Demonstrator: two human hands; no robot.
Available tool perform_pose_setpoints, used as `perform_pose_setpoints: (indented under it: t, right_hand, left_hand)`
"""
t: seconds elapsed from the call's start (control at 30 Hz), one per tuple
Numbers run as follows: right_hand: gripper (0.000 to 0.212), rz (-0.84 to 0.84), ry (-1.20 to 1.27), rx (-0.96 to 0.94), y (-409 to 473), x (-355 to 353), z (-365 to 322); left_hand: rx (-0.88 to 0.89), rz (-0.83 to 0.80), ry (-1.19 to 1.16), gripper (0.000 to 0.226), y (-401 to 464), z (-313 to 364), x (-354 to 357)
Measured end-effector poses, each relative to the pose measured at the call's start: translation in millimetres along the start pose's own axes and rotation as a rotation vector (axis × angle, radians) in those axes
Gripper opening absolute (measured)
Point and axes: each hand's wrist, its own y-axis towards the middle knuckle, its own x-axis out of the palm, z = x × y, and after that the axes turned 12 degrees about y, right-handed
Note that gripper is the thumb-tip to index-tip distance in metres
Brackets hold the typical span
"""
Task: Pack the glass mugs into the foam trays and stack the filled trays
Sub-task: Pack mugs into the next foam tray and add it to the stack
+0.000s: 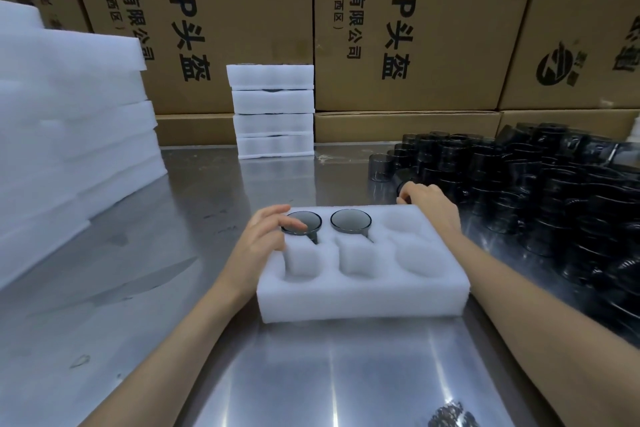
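The foam tray [363, 295] lies flat on the metal table [311, 374], squarely between the two forearms, so that both hands can reach any pocket. Two dark glass mugs sit in its far row: one mug [304, 220] directly under the left fingertips, the second mug [350, 219] just to the right of that hand, each with its handle tucked into the slot cut toward the person. The third far pocket and the three near ones are bare.

The left hand [263, 239] rests at the tray's left edge with fingers loosely spread and nearly straight, tips touching the rim of the first mug; it grips nothing, and seems to be pressing the mug home or steadying the tray.

The right hand [433, 208] reaches past the tray's far right corner into the heap of loose mugs [536, 204], which begins right at its fingertips. Its fingers curl downward onto a mug there, but whether they have truly closed on it I cannot tell.

Well beyond both hands stands a stack of filled trays [273, 111]; far left of the left hand, a pile of foam [69, 114].
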Motion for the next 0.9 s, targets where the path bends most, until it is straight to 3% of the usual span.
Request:
perform_pose_setpoints:
  t: [0.17, 0.23, 0.43, 0.73, 0.83, 0.9]
  right_hand:
    - [0.023, -0.173, 0.218, 0.079, -2.5, -4.3, 2.3]
    - [0.042, -0.287, 0.075, 0.058, -2.8, -5.6, 4.0]
    - [0.023, -0.024, -0.029, 0.000, -11.4, -6.8, -2.5]
    - [0.019, 0.082, 0.227, 0.080, -34.0, -14.2, 1.5]
    - [0.026, 0.047, 0.448, 0.201, -39.6, -19.7, 5.5]
    - [0.014, 0.007, 0.437, 0.212, -41.2, -22.1, 7.6]
  left_hand:
    - [0.018, 0.006, 0.025, 0.039, 1.0, -5.3, 0.0]
    - [0.011, -0.010, 0.018, 0.030, 1.3, -4.6, 0.2]
    - [-0.001, -0.015, 0.027, 0.035, 3.3, -3.9, -1.0]
    - [0.006, -0.016, 0.025, 0.037, 2.6, -4.7, -1.3]
    - [0.007, -0.019, 0.028, 0.038, 1.8, -2.8, -1.2]
    - [0.003, -0.021, 0.022, 0.038, 0.9, -2.0, -0.8]
